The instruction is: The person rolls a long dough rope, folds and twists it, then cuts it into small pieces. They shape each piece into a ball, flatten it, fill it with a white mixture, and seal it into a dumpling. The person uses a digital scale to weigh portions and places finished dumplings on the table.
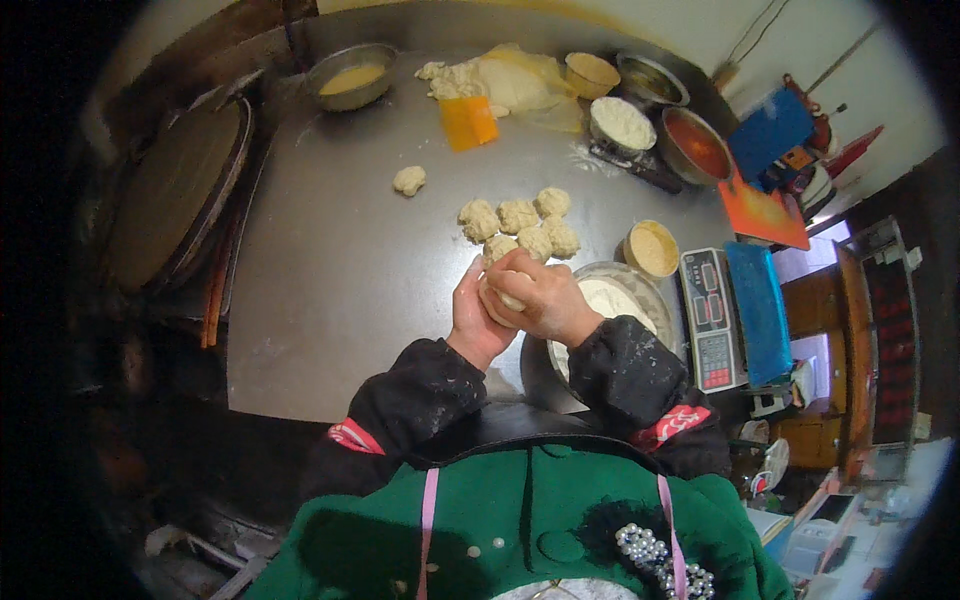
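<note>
Both of my hands are together over the near part of a metal worktable (337, 300). My left hand (476, 319) cups a piece of pale dough (499, 304) from below and the side. Over it, my right hand (551, 300) presses with bent fingers, hiding part of the dough. Just beyond my fingers lie several rough dough balls (517, 216) in a cluster. One more small dough lump (409, 181) sits apart, farther left. Close to my right wrist stands a large metal bowl of flour (611, 300), partly covered by my forearm.
A digital scale (709, 319) and a small bowl of yellowish crumbs (651, 248) stand right. At the back are an orange scraper (469, 122), dough under plastic (517, 79), a flour bowl (622, 124), a red sauce bowl (697, 145) and a yellow liquid bowl (352, 79). A round griddle (180, 195) is left.
</note>
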The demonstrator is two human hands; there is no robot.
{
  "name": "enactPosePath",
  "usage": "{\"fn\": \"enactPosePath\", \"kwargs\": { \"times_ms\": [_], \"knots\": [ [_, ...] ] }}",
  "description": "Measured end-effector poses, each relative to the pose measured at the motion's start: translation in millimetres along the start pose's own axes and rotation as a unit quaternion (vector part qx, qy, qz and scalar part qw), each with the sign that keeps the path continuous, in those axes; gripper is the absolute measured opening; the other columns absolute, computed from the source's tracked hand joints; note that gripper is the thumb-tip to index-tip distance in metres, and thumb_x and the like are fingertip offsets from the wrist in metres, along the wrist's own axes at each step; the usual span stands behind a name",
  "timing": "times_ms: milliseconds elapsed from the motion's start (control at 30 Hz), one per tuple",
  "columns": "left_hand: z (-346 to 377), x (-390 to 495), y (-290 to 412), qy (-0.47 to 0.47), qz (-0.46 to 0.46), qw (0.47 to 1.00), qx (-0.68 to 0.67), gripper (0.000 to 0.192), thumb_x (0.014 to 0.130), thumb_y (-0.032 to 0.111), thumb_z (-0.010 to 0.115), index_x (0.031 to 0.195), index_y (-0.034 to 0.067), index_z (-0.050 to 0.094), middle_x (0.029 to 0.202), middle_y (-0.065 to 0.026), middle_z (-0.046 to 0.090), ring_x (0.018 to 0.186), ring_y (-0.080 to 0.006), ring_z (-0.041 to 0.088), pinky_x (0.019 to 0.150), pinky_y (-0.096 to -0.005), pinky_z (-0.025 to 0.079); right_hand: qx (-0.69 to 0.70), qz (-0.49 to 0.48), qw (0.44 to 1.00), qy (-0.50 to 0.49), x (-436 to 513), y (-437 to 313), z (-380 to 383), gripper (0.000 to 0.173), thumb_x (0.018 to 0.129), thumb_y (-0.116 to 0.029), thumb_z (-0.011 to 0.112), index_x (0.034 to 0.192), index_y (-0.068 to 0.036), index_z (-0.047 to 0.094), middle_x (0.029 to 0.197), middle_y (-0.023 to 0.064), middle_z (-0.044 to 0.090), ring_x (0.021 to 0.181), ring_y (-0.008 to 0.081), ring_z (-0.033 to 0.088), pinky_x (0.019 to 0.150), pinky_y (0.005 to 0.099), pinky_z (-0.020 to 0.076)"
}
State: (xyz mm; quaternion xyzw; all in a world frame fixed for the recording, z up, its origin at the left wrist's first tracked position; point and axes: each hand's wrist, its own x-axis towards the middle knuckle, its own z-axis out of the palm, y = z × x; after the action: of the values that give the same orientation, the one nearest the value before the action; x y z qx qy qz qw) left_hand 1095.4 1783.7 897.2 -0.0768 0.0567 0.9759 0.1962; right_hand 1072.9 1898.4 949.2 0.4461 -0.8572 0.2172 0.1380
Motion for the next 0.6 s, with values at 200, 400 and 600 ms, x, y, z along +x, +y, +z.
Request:
{"fn": "enactPosePath", "kwargs": {
  "times_ms": [200, 400, 600],
  "knots": [
    [-10.8, 5.5, 10.0, 0.023, 0.018, 0.999, 0.019, 0.039, 0.094, 0.038, 0.036, 0.112, 0.009, 0.054, 0.104, -0.007, 0.059, 0.096, -0.0231, 0.059, 0.084, -0.0373, 0.049, 0.115, 0.035, 0.984, -0.129, 9.3, -6.0, -25.3, 0.035, 0.073, -0.015, 0.07, 0.106, -0.014, 0.059, 0.108, 0.0109, 0.053, 0.086, 0.0314, 0.06, 0.07, 0.0373, 0.0514],
    [-15.4, 2.5, 19.3, 0.043, 0.014, 0.995, 0.092, 0.033, 0.093, 0.032, 0.042, 0.112, 0.007, 0.053, 0.1, -0.0073, 0.06, 0.091, -0.0216, 0.06, 0.08, -0.0354, 0.051, 0.219, 0.027, 0.969, -0.113, 6.5, -4.9, -21.5, 0.029, 0.073, -0.009, 0.069, 0.1, -0.01, 0.059, 0.114, 0.0132, 0.048, 0.096, 0.0334, 0.057, 0.08, 0.0389, 0.0485],
    [0.3, -17.6, 39.6, 0.015, 0.105, 0.839, 0.533, 0.043, 0.086, 0.024, 0.061, 0.119, -0.001, 0.049, 0.105, -0.009, 0.058, 0.1, -0.0173, 0.056, 0.087, -0.0278, 0.046, 0.23, 0.13, 0.963, -0.059, -5.2, -4.6, -9.2, 0.025, 0.069, -0.01, 0.074, 0.091, -0.007, 0.064, 0.095, 0.0099, 0.053, 0.088, 0.0281, 0.056, 0.076, 0.0346, 0.0467]
  ]
}}
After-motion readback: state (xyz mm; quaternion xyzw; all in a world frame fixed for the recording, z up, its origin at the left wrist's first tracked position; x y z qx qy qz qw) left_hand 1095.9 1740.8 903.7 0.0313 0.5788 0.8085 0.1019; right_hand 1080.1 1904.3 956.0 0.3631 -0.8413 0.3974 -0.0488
